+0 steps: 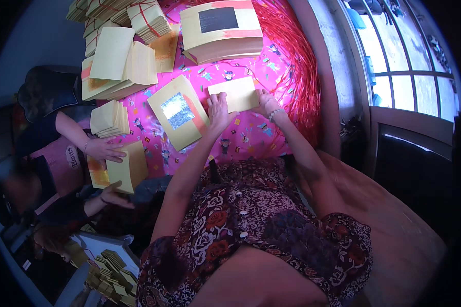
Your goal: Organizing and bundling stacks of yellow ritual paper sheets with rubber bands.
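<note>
In front of me, over the pink printed tablecloth (225,148), I hold a small cream-coloured paper bundle (239,92) flat between both hands. My left hand (220,108) grips its left end, fingers over the top and thumb along the near edge. At the right end, my right hand (267,104), with a bracelet at the wrist, is closed on the bundle's edge. How many sheets it has cannot be made out. Just left of my left hand lies a larger cream board (189,128) with a shiny silver rectangle and an orange-red strip.
Long red plastic strands (297,66) spread along the table's right side. A thick paper stack (223,48) with a dark rectangle stands at the back; another stack (120,87) and red-tied bundles (148,20) are back left. A co-worker's hands (107,149) handle a paper stack (133,166) at left.
</note>
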A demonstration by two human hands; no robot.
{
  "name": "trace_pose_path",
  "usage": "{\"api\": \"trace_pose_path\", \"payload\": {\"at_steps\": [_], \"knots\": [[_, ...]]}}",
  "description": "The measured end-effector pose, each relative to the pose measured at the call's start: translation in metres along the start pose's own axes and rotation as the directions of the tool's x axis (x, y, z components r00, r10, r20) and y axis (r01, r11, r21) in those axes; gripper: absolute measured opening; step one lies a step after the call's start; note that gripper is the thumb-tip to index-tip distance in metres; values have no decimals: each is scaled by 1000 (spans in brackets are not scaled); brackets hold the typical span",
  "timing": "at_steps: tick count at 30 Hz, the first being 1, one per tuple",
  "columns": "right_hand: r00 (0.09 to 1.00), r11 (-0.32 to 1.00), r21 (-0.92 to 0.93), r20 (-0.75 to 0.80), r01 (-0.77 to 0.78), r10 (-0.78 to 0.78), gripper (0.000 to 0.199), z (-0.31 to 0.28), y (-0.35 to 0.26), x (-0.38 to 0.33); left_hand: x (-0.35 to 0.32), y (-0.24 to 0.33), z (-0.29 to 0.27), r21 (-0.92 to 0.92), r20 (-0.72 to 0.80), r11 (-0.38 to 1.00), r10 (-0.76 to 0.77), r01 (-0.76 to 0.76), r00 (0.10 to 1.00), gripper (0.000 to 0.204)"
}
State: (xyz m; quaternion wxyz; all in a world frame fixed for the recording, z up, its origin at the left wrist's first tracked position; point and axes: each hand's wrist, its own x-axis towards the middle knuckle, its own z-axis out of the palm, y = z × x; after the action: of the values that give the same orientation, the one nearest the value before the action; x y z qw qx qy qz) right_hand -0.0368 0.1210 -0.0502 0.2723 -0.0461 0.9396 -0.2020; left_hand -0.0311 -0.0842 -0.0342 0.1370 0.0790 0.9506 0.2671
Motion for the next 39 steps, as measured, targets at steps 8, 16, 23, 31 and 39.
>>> {"api": "trace_pose_path", "payload": {"at_steps": [8,16,23,31,39], "knots": [[1000,1000,-16,8,8,-8,61,-1,0,4,0,-1,1,-1,-3,1000,-8,8,1000,75],[989,994,-25,-100,-108,105,69,5,-17,-14,1,-4,0,-45,21,999,31,-30,999,76],[968,986,89,-195,-140,155,65,18,-21,-24,1,-4,1,-9,22,999,40,-39,999,73],[924,974,217,-356,-64,140,55,22,-17,-27,2,-2,1,-3,13,999,36,-36,999,69],[874,951,298,-438,-80,211,41,35,-17,-27,3,-2,-1,14,27,1000,28,-28,999,70]]}}
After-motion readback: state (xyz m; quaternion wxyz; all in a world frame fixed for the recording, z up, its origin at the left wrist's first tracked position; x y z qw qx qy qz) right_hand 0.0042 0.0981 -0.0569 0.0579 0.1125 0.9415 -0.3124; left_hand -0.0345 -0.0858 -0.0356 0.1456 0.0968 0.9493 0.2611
